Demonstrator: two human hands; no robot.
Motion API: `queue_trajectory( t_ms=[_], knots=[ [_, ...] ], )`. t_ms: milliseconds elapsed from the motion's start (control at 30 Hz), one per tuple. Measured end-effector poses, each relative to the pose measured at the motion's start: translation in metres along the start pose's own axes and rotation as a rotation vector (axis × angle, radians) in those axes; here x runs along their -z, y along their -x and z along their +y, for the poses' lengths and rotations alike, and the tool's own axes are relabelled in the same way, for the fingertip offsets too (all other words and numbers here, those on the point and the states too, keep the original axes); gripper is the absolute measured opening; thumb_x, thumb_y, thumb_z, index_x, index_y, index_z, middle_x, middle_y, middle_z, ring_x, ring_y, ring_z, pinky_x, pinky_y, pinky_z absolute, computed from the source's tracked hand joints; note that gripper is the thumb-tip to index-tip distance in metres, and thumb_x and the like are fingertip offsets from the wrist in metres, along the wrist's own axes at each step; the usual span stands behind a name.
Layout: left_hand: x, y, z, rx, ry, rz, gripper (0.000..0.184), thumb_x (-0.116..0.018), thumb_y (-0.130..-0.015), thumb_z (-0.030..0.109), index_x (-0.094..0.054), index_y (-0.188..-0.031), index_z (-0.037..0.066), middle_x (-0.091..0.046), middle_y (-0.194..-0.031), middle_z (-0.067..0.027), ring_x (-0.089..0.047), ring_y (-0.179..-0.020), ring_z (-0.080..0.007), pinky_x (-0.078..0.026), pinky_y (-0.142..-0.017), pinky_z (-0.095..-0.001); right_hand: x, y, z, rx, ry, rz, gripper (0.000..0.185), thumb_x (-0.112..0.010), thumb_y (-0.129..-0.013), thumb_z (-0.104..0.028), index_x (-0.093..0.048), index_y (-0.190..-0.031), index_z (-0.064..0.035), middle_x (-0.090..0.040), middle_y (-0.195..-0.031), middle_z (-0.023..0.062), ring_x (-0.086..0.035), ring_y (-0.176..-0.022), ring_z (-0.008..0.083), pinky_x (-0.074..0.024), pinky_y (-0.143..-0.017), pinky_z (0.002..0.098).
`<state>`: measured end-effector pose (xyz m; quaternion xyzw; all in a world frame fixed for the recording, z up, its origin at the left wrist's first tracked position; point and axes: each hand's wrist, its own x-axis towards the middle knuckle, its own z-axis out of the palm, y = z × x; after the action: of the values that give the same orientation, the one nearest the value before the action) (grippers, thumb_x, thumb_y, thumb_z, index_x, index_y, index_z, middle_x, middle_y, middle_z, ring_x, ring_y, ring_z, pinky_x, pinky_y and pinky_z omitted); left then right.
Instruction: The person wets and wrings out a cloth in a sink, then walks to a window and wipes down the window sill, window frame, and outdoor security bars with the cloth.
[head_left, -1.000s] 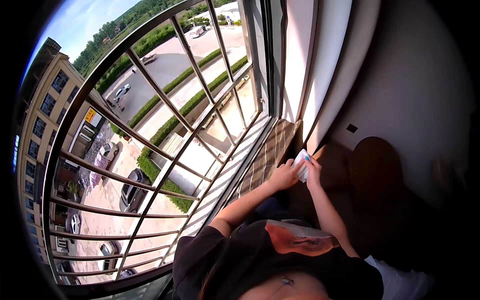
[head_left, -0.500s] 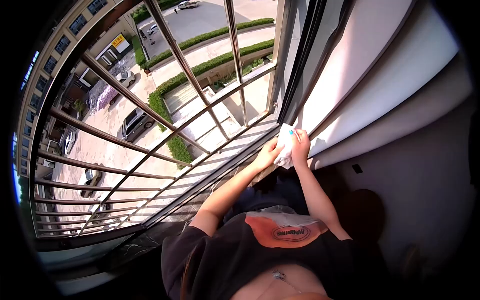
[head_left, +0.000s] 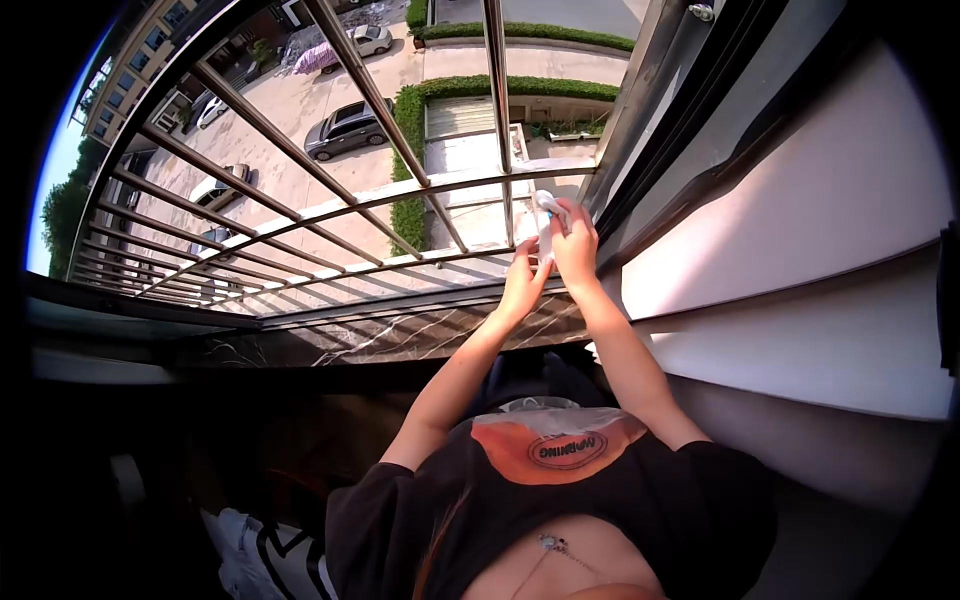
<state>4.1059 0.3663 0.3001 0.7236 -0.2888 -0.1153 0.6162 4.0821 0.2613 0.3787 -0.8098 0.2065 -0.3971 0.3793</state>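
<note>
A soft, crumpled white tissue (head_left: 545, 235) is between my two hands, in front of the window bars near the right end of the sill. My right hand (head_left: 577, 250) is closed with its fingers pinching the tissue's upper part. Lower and to the left, my left hand (head_left: 524, 285) grips its lower edge between thumb and fingers. Some of the tissue is hidden behind the fingers.
Metal window bars (head_left: 370, 75) stand ahead, with a dark, white-veined stone sill (head_left: 400, 335) below. Right of my hands are the dark window frame (head_left: 690, 150) and pale curtain folds (head_left: 780, 225). A white bag (head_left: 245, 550) lies at lower left.
Both hands have moved forward with the tissue, from beside the curtain to over the sill by the bars. My view has turned toward the right.
</note>
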Motion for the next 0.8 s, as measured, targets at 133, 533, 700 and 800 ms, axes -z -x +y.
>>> queue_trajectory(
  t_ms=[133, 533, 700, 800],
  knots=[
    [0.022, 0.010, -0.006, 0.168, -0.210, -0.107, 0.028, -0.057, -0.085, 0.012, -0.053, -0.109, 0.000, -0.054, -0.100, -0.0161, -0.060, -0.077, -0.0211, -0.050, -0.067, -0.0305, -0.009, -0.027, 0.013, 0.085, 0.119, 0.124, 0.034, -0.056, -0.076, -0.001, -0.052, -0.108, -0.0090, -0.045, -0.107, 0.0157, -0.052, -0.095, 0.0343, -0.0453, -0.078, 0.0373],
    [0.049, 0.006, -0.008, -0.022, -0.296, -0.264, 0.015, -0.056, -0.083, 0.010, -0.059, -0.093, -0.001, -0.052, -0.103, -0.0152, -0.059, -0.080, -0.0259, -0.050, -0.070, -0.0318, -0.045, -0.064, 0.041, 0.022, 0.409, 0.346, 0.040, -0.056, -0.074, -0.003, -0.054, -0.112, -0.0147, -0.048, -0.120, 0.0024, -0.055, -0.099, 0.0258, -0.0477, -0.081, 0.0346],
    [0.050, -0.012, -0.009, 0.000, -0.274, -0.336, 0.016, -0.056, -0.082, 0.012, -0.059, -0.093, 0.001, -0.052, -0.100, -0.0158, -0.057, -0.080, -0.0292, -0.048, -0.069, -0.0342, -0.041, -0.068, 0.055, -0.034, 0.351, 0.289, 0.041, -0.056, -0.074, -0.004, -0.056, -0.113, -0.0156, -0.052, -0.119, 0.0010, -0.054, -0.101, 0.0246, -0.0462, -0.084, 0.0318],
    [0.052, -0.013, -0.009, 0.037, -0.258, -0.416, 0.016, -0.055, -0.082, 0.013, -0.058, -0.093, 0.001, -0.052, -0.099, -0.0156, -0.056, -0.080, -0.0294, -0.048, -0.070, -0.0339, -0.043, -0.067, 0.047, -0.044, 0.336, 0.233, 0.036, -0.054, -0.074, -0.004, -0.059, -0.108, -0.0134, -0.055, -0.115, 0.0040, -0.056, -0.098, 0.0256, -0.0467, -0.083, 0.0334]
  ],
)
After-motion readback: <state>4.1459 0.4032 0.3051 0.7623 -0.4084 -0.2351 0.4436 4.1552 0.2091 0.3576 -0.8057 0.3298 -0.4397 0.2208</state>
